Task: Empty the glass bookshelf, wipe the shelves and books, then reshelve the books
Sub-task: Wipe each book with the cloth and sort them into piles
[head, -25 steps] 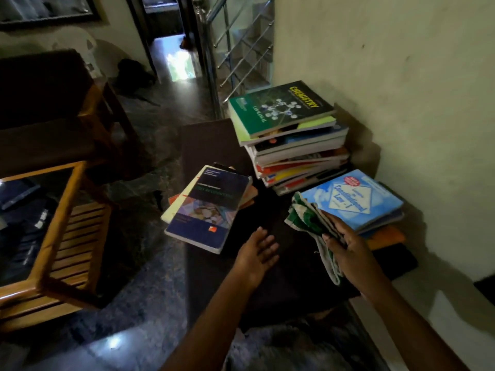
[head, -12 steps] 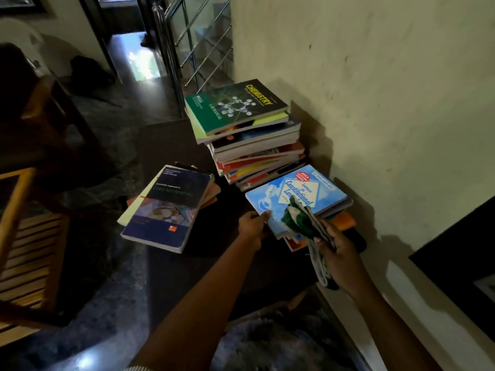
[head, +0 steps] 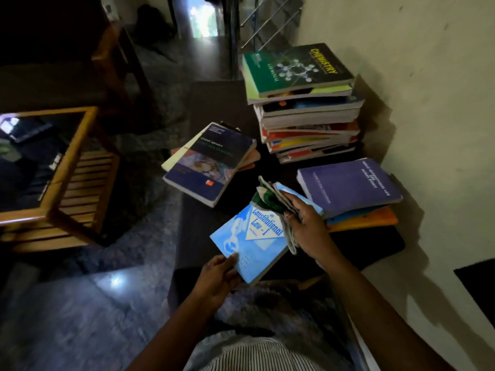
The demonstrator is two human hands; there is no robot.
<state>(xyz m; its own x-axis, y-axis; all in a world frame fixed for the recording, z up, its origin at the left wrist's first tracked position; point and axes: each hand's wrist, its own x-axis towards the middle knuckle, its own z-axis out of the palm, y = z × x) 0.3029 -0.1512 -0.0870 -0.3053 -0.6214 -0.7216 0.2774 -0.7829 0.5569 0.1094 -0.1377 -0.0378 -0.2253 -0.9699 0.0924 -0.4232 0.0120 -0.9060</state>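
Observation:
My left hand (head: 218, 278) grips the near corner of a light blue Constitutional Law book (head: 251, 241), held above a dark low table (head: 203, 231). My right hand (head: 308, 228) holds a green and white cloth (head: 270, 198) against the book's far edge. A purple book (head: 348, 186) tops a small pile with an orange book (head: 367, 220) at the right. A tall stack topped by a green Chemistry book (head: 297, 68) stands by the wall. A dark blue accounting book (head: 211, 163) lies on a low pile at the table's left.
A wooden side table (head: 56, 178) with a glass top and slatted lower shelf stands at the left on the dark polished floor (head: 88, 311). A plaster wall (head: 428, 103) runs along the right. A stair railing (head: 267, 25) and dark chairs are farther back.
My left hand reached to the small pile, took the light blue book and lifted it toward me. The purple book under it is now uncovered. My right hand kept the cloth.

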